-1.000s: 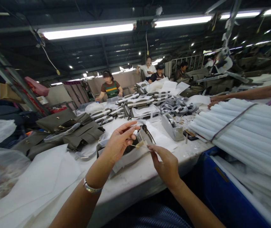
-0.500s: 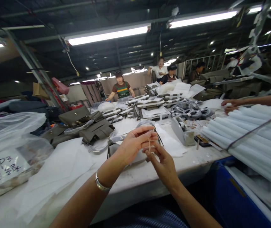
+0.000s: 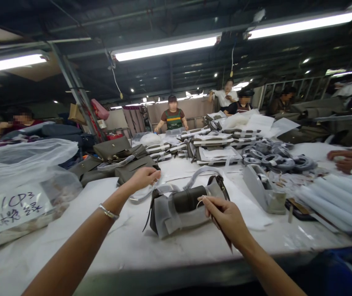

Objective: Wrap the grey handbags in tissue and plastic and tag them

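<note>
Bag lies mid-table, near side, pale wrap around its body, covered handle arching up on the far side. Right hand is at the bag's right end, thumb and forefinger pinched on a thin string loop; narrow brown strip, probably a tag, hangs below the palm. Left hand is off the bag, over to its far left near the dark bag pile; fingers curled, can't tell if they hold anything. Step in hand reads as string-and-tag handling. Next move likely calls for an open loop, clear of the wrap.
</note>
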`<state>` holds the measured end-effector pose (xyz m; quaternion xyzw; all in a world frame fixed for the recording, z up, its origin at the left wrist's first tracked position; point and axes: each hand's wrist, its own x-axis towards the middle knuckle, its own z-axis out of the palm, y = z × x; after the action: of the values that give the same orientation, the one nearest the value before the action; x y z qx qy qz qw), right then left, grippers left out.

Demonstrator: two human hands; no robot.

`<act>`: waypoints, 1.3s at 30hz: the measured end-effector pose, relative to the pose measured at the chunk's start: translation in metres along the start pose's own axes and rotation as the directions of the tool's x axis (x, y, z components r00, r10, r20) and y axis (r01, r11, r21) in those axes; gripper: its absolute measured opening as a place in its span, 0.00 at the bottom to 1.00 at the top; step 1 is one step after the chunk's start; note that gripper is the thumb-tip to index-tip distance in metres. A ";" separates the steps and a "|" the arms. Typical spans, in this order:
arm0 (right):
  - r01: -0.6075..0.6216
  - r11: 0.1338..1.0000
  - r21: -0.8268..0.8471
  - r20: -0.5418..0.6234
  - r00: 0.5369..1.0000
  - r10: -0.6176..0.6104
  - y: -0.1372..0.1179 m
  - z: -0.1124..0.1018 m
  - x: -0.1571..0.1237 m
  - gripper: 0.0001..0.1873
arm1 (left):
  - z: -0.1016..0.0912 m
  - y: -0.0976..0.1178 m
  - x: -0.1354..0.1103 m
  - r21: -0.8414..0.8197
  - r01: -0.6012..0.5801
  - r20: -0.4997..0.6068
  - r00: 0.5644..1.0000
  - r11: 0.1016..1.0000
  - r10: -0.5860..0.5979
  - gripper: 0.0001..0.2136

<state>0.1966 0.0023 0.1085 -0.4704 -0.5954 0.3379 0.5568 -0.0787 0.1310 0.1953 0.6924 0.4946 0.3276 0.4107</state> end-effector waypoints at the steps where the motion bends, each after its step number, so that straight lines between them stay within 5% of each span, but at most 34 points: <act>1: 0.030 0.997 -0.070 0.031 0.999 -0.028 -0.004 0.003 0.006 0.20 | -0.003 -0.006 0.005 0.015 0.042 0.075 0.996 0.999 -0.043 0.19; 8: 0.100 0.981 -0.163 0.325 0.945 -0.042 -0.021 0.039 0.031 0.25 | 0.010 -0.023 0.011 -0.041 0.118 0.514 0.854 0.992 -0.080 0.15; 19: -0.106 0.994 0.004 0.348 0.932 0.098 -0.011 0.082 0.049 0.26 | 0.018 -0.027 0.002 -0.170 -0.008 0.546 0.832 0.985 0.101 0.14; 24: -0.191 0.979 0.065 0.327 0.931 0.160 -0.016 0.083 0.047 0.26 | 0.019 -0.026 0.001 -0.131 -0.060 0.461 0.880 0.990 0.114 0.14; 29: -0.183 0.961 0.205 0.282 0.952 0.121 -0.009 0.082 0.037 0.21 | 0.000 -0.031 -0.004 -0.123 -0.088 0.210 0.971 0.989 0.112 0.16; 33: -0.324 0.847 0.421 0.341 0.922 0.183 -0.009 0.085 0.030 0.33 | -0.018 -0.029 -0.017 -0.229 -0.074 0.036 0.996 0.971 0.085 0.20; 39: -0.456 0.586 0.670 0.422 0.883 0.206 -0.021 0.083 0.028 0.24 | -0.011 -0.022 -0.033 -0.464 -0.046 0.052 0.996 0.885 0.079 0.24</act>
<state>0.1132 0.0316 0.1247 -0.2433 -0.3778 0.7194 0.5297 -0.1077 0.1062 0.1789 0.6013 0.3654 0.4246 0.5697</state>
